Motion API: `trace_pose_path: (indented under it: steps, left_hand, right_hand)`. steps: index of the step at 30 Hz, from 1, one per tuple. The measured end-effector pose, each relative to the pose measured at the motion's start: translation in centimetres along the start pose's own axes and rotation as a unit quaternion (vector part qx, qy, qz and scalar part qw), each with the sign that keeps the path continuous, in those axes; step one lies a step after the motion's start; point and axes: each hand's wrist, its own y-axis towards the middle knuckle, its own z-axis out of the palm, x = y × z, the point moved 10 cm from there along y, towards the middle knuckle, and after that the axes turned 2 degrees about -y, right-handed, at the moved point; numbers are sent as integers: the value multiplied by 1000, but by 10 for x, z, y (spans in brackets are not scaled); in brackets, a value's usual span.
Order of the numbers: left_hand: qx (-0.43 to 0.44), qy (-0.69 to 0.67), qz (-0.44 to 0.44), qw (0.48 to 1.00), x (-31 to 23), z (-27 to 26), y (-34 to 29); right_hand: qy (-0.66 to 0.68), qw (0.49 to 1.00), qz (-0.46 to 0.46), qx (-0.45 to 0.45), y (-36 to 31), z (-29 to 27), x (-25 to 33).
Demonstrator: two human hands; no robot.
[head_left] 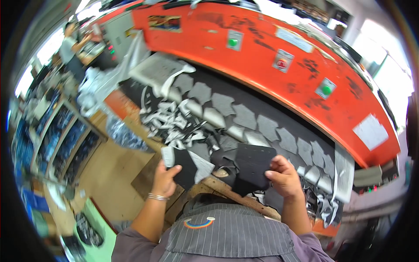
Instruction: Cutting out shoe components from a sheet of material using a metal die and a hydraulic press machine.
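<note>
My left hand (pixel 164 182) is closed, thumb on top, on cut sheet pieces: a black piece (pixel 185 171) with light grey-white material (pixel 202 167) showing beside it. A bracelet circles that wrist. My right hand (pixel 284 177) pinches the right edge of a larger dark cut piece (pixel 255 168) with an angled outline. Both hands hang over the near edge of a dark machine bed (pixel 257 98). Beyond them, rows of shaped grey cut pieces (pixel 244 116) lie across the bed. White and dark offcuts (pixel 174 124) are heaped at its left.
A long orange-red machine beam (pixel 257 52) spans the far side, with two green buttons and one red button (pixel 281 63). Shelves of dark blue items (pixel 56 135) stand left. Another person (pixel 70 50) works far left. More scraps (pixel 325 205) lie at the bed's right end.
</note>
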Motion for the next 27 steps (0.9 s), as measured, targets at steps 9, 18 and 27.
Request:
trace_pose_path:
  steps: [9, 18, 27]
  left_hand:
    - [-60, -252, -63, 964, 84, 37, -116]
    - [-178, -129, 84, 972, 146, 30, -159]
    - [-397, -148, 67, 903, 249, -16, -310]
  right_hand:
    - [-424, 898, -22, 115, 15, 85, -136]
    - [-542, 724, -385, 182, -72, 109, -93]
    - [-666, 616, -346, 238, -92, 85, -102]
